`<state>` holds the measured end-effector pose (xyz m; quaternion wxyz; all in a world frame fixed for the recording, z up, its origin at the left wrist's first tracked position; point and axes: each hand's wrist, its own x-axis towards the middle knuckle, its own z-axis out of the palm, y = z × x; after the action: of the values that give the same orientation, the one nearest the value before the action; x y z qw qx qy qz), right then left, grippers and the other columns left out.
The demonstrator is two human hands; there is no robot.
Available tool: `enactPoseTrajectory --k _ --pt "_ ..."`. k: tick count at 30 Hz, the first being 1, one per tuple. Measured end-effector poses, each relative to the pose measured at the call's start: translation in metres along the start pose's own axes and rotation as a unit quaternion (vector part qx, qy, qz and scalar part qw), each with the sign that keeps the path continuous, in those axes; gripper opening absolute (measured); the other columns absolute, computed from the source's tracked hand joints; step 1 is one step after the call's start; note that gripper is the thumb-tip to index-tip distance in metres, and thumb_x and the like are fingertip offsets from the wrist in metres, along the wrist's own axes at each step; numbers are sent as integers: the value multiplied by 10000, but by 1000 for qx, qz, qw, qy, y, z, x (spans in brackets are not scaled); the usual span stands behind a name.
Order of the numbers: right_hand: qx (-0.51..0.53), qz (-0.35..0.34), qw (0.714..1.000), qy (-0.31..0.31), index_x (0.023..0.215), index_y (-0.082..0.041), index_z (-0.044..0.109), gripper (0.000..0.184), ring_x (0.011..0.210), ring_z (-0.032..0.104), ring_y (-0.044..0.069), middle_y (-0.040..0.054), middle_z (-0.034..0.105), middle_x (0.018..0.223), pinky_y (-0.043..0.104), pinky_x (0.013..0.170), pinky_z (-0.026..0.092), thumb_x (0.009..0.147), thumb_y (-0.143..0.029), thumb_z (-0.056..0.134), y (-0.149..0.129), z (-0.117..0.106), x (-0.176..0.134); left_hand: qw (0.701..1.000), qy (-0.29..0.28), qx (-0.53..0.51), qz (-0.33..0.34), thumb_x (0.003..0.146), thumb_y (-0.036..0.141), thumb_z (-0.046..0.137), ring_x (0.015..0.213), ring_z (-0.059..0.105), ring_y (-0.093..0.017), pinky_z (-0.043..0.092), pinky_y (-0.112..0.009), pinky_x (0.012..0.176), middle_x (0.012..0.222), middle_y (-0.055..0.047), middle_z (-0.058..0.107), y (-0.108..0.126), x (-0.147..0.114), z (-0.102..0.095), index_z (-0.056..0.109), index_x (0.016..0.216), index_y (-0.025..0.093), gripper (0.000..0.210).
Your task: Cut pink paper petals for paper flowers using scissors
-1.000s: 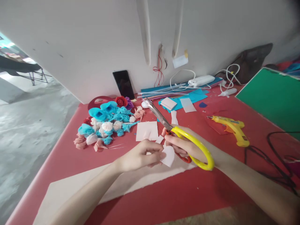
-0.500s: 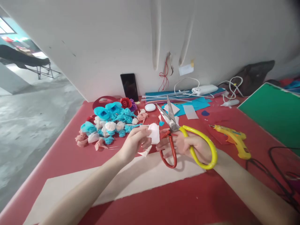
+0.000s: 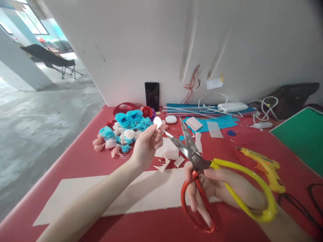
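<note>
Between the thumb and fingers of my left hand (image 3: pixel 148 143) is a small white rounded paper piece (image 3: pixel 157 123), pinched at its lower edge. My right hand (image 3: pixel 204 188) grips a pair of scissors (image 3: pixel 195 158) with one red and one yellow handle. Their blades are spread apart and point up and left, one tip close to my left fingers. Below the blades lie pale paper scraps (image 3: pixel 163 164) and a larger pale sheet (image 3: pixel 168 149). A long cream paper strip (image 3: pixel 121 195) stretches under both forearms.
Blue, white and pink paper flowers (image 3: pixel 128 134) are heaped at the left. A phone (image 3: pixel 152 95) leans against the wall. Blue sheets (image 3: pixel 222 122) and a white power strip (image 3: pixel 232 107) lie at the back. A yellow glue gun (image 3: pixel 264 168) and a green board (image 3: pixel 300 137) are at the right.
My left hand has lifted the white piece up and away from the scissors. The scissors have come nearer and lower, still spread. The whole view has shifted, showing more floor at the left.
</note>
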<state>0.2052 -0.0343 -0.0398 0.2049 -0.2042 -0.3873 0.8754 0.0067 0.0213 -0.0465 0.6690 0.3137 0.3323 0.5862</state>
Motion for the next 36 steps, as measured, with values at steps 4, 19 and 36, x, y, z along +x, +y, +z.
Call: enactPoseTrajectory --k 4,19,36 --pt "-19 -8 998 59 929 -149 501 271 548 609 137 90 645 788 263 559 450 900 -382 364 9 5 -1 999 -3 -27 -19 860 186 416 379 324 -33 295 -130 387 493 42 381 -1 0 -1 511 638 128 249" --pt "-18 -22 998 63 985 -153 509 295 548 617 133 90 649 797 260 542 471 920 -385 338 14 4 1 998 -21 -26 -44 847 192 443 369 305 -23 290 -126 383 459 51 370 -3 -6 3 541 635 116 246" --pt "-94 -209 939 256 908 -217 499 121 654 475 108 -16 493 742 244 618 413 817 -210 578 6 7 5 958 -133 254 -20 801 295 513 430 389 -64 293 -218 450 478 16 501 -21 -34 12 540 502 135 340"
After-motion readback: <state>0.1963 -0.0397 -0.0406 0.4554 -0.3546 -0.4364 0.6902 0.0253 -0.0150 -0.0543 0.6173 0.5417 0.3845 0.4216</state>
